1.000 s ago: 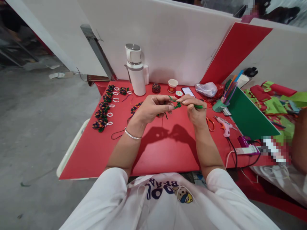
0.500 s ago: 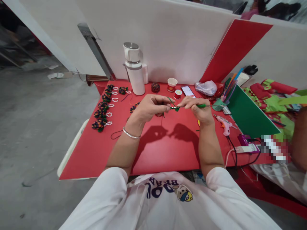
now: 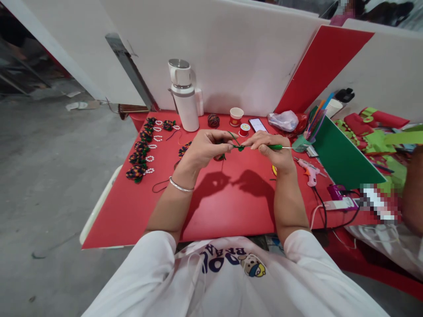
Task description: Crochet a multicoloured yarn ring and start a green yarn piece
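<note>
Pinched fingers of my left hand (image 3: 209, 147) hold a small piece of green yarn (image 3: 241, 148), and a green strand loops up from it. My right hand (image 3: 272, 149) is closed around a crochet hook with a green handle (image 3: 275, 147). The hook's thin metal shaft reaches left to the yarn, between the two hands. Behind my left fingers a dark round thing is partly hidden. Left of my left wrist lies a dark multicoloured yarn piece (image 3: 184, 150), partly covered by the hand.
On the red table (image 3: 224, 215) several yarn pieces with bead loops (image 3: 136, 171) line the left. A white bottle (image 3: 186, 105), yarn ball (image 3: 213, 120), paper cup (image 3: 236, 116), thread spool (image 3: 244, 129) and phone (image 3: 257, 125) stand behind. A pink glue gun (image 3: 309, 171) lies right, near a person's arm (image 3: 412, 189).
The hook in my right hand has shifted slightly left, and more of its handle shows past the fingers. My left hand keeps its pinch on the green yarn.
</note>
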{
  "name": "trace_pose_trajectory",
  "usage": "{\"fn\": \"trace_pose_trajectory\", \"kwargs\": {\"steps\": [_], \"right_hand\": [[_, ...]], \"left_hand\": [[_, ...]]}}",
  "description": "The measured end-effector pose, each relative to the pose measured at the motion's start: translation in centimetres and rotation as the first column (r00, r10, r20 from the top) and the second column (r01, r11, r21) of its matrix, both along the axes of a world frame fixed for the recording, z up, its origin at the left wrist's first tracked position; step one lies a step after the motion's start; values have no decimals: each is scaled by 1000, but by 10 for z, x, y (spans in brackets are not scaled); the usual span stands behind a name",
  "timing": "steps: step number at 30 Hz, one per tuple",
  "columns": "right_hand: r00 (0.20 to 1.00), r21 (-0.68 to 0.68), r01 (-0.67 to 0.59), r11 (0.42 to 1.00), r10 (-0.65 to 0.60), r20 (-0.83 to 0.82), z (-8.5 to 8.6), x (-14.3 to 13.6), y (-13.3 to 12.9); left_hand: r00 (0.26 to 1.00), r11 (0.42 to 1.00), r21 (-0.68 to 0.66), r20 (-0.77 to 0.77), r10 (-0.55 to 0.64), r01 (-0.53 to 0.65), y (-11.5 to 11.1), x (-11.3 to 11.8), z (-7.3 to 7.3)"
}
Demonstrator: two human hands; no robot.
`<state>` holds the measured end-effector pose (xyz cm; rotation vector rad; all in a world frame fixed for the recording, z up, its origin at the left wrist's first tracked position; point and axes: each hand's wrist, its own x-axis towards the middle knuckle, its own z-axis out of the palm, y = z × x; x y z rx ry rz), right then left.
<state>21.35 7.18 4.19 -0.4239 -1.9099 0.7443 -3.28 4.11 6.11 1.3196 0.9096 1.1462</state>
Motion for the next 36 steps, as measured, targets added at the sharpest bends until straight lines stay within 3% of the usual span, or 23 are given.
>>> {"fn": "trace_pose_trajectory", "kwargs": {"steps": [4,6,10,12,13,15,18,23,26,29,32,36], "right_hand": [[993,150,91,984,-101,55,9,-6,-8],[978,289,159,944,-190,83,11,-12,-13],[899,578,347,738,-438,19,-2,-32,-20],[846,618,433,656,-533,-27,-12,-41,-20],[833,614,455,645,-553,-37,-17,-43,-19],[841,587,463,664,-539,-53,-22,-44,-16],[907,553,377,743,-418,-56,-16,-37,-11],[988,383,123,916,-150,43,7,-16,-13],[998,220,49,974,-58,35,10,-8,-16],[996,82,-9,997,16,-87,2,-12,-15],[978,6,-1,1000,2,-206,-7,-27,-13],[970,114,187,976,-164,-181,-10,-43,-13]], "left_hand": [[996,998,2,65,62,-62,2,4,-1],[983,994,-7,145,108,-109,4,7,-3],[932,989,-111,340,127,-94,5,13,-2],[905,984,-171,407,121,-55,4,14,0],[896,981,-192,430,110,-28,3,14,1],[889,976,-215,454,59,45,3,13,2],[893,962,-225,449,-36,152,4,6,3],[929,965,-222,368,-47,137,6,-5,5],[937,964,-216,342,-72,153,6,-6,4],[931,964,-198,350,-102,180,5,0,2],[928,969,-182,360,-94,168,2,11,1],[933,988,-136,360,-22,76,0,19,0]]}}
